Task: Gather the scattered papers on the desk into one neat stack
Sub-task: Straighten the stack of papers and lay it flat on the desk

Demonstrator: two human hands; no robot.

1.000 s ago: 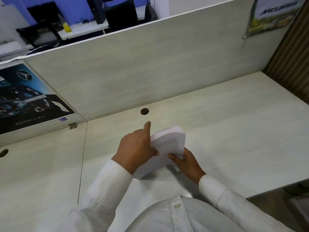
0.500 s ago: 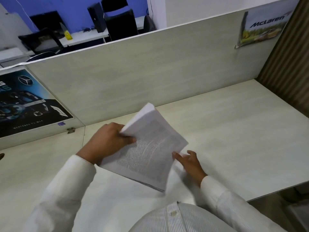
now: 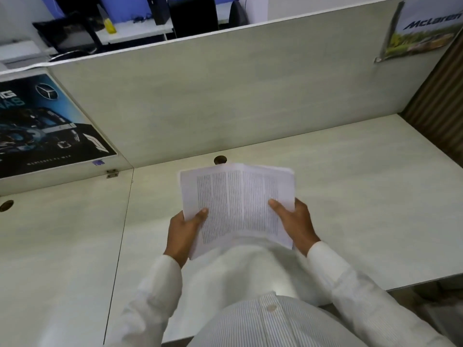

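Both hands pinch papers (image 3: 238, 206) at near corners: left hand (image 3: 184, 232) on left edge, right hand (image 3: 294, 222) on right, sheaf lifted above desk (image 3: 363, 196). We tap edges square, then lay stack flat.

Pale wood-grain desk (image 3: 350, 196) fills the lower frame. Cable hole (image 3: 220, 160) at its back edge, centre; second hole (image 3: 6, 205) far left. Matching partition panel (image 3: 225, 96) behind. Mercedes poster (image 3: 45, 126) at left, McLaren poster (image 3: 426, 33) upper right. Ribbed brown wall (image 3: 438, 108) at right edge. Upper left, past the partition: blue wall (image 3: 125, 6), black chair (image 3: 193, 16), white table (image 3: 140, 31), yellow bottle (image 3: 109, 25).
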